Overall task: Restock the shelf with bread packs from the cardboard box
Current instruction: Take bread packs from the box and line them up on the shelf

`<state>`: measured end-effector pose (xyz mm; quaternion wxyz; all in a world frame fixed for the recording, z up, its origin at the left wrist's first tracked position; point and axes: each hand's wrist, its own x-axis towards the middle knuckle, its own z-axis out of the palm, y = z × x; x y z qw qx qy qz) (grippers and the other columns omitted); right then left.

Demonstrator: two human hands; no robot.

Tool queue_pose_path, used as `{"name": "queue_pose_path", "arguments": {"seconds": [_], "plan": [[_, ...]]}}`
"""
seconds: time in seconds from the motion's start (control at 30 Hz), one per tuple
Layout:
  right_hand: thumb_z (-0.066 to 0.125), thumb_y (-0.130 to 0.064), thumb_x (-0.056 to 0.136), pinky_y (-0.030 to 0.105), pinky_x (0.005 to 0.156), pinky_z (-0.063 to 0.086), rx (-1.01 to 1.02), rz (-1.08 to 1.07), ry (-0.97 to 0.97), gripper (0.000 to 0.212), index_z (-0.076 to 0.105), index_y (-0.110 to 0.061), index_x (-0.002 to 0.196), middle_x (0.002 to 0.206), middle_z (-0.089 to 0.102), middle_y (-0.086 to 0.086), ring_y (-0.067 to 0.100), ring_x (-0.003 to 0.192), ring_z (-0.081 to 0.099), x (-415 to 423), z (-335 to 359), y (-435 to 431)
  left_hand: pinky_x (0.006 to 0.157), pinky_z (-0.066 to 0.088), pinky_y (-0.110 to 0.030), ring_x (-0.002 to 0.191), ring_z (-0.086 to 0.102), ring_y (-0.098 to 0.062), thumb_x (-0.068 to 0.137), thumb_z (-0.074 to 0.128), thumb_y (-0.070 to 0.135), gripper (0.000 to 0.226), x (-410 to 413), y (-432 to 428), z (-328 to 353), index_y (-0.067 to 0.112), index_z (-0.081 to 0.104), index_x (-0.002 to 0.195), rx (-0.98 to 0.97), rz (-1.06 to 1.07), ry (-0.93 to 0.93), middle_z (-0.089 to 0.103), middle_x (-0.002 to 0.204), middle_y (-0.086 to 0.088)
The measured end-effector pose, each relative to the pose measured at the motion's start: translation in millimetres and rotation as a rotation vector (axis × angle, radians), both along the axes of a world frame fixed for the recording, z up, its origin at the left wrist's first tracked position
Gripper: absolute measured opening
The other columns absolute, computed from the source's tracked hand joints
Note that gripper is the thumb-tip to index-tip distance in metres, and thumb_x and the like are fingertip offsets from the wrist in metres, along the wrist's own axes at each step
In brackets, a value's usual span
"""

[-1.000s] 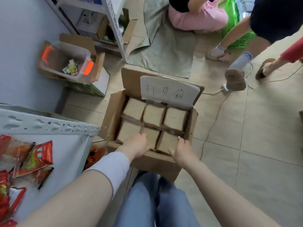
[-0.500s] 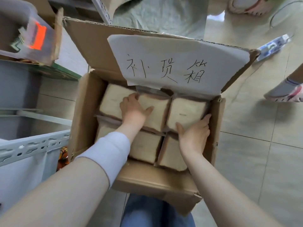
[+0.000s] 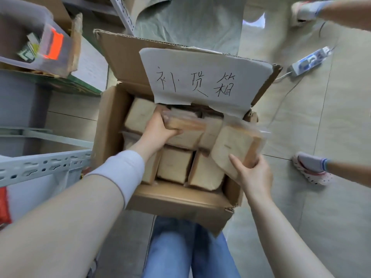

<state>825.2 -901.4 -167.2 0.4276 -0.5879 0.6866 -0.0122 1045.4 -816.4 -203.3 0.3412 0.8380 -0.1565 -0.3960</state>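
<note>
A pair of blue denim knees (image 3: 180, 255) is nearest, and just beyond them stands the brown cardboard box (image 3: 180, 203) with its flaps open. To its left is the pale grey perforated metal shelf (image 3: 44, 165), with a red snack packet (image 3: 3, 205) at its edge.

Inside the box, clear-wrapped packs of pale sliced bread (image 3: 174, 165) lie side by side in rows. The two hands are apart, each clamped on its own pack. The right hand (image 3: 253, 175) pinches the lower corner of a tilted bread pack (image 3: 232, 145), raised over the right side of the box, its wrapper blurred. The left hand (image 3: 158, 131), below a white cuff (image 3: 120, 169), curls round an upended bread pack (image 3: 186, 123) with its brown crust edge showing, lifted from the back row.

Behind them a white paper sheet with black handwritten characters (image 3: 200, 83) hangs from the rear flap.

Further off on the beige tiles lie a white power strip (image 3: 309, 61) and a grey-green cloth (image 3: 190, 23). At far left a clear plastic bin with an orange patch (image 3: 40, 37) sits in another carton, and on the right are two feet in white shoes (image 3: 309, 169), other people's.
</note>
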Motion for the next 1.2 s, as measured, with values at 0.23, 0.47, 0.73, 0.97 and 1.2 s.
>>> {"name": "queue_pose_path", "arguments": {"seconds": [0.23, 0.47, 0.73, 0.97, 1.2], "plan": [[0.074, -0.012, 0.076, 0.008, 0.054, 0.048, 0.165, -0.104, -0.277, 0.036, 0.060, -0.006, 0.108, 0.094, 0.068, 0.004, 0.005, 0.072, 0.064, -55.8, 75.5, 7.6, 0.068, 0.043, -0.010, 0.077, 0.056, -0.005, 0.068, 0.080, 0.015, 0.036, -26.8, 34.0, 114.6, 0.013, 0.053, 0.091, -0.247, 0.062, -0.058, 0.060, 0.082, 0.010], [0.075, -0.014, 0.074, 0.008, 0.053, 0.051, 0.219, 0.203, -0.490, 0.038, 0.062, 0.001, 0.106, 0.086, 0.068, 0.004, 0.010, 0.070, 0.065, -32.8, 180.2, 41.1, 0.065, 0.042, -0.002, 0.071, 0.056, 0.019, 0.072, 0.074, 0.004, 0.038, -48.0, 138.3, 281.5, 0.003, 0.056, 0.105, -0.477, 0.415, -0.280, 0.060, 0.088, 0.010], [0.071, -0.017, 0.078, 0.013, 0.057, 0.052, 0.207, 0.687, -0.823, 0.013, 0.066, -0.025, 0.086, 0.085, 0.072, -0.006, 0.002, 0.073, 0.069, 22.4, 359.0, 153.6, 0.059, 0.038, -0.017, 0.060, 0.047, 0.000, 0.069, 0.075, 0.029, 0.024, -81.5, 318.9, 482.5, 0.016, 0.056, 0.077, -0.512, 0.739, -0.705, 0.054, 0.067, 0.009], [0.071, -0.024, 0.078, 0.020, 0.066, 0.051, 0.175, 1.058, -0.976, 0.012, 0.064, -0.020, 0.087, 0.087, 0.069, -0.004, 0.008, 0.077, 0.066, 87.4, 458.5, 319.6, 0.063, 0.042, -0.016, 0.068, 0.052, -0.003, 0.074, 0.072, 0.035, 0.021, -111.9, 515.9, 572.4, 0.025, 0.054, 0.078, -0.485, 0.996, -0.970, 0.059, 0.076, 0.007], [0.069, -0.016, 0.080, 0.029, 0.069, 0.055, 0.283, 1.298, -0.964, 0.013, 0.061, -0.012, 0.090, 0.085, 0.066, 0.003, 0.016, 0.078, 0.064, 154.0, 480.8, 504.1, 0.058, 0.036, -0.027, 0.067, 0.044, -0.014, 0.078, 0.072, 0.026, 0.027, -124.1, 693.3, 560.7, 0.014, 0.049, 0.075, -0.367, 1.236, -0.973, 0.051, 0.072, -0.002]]}}
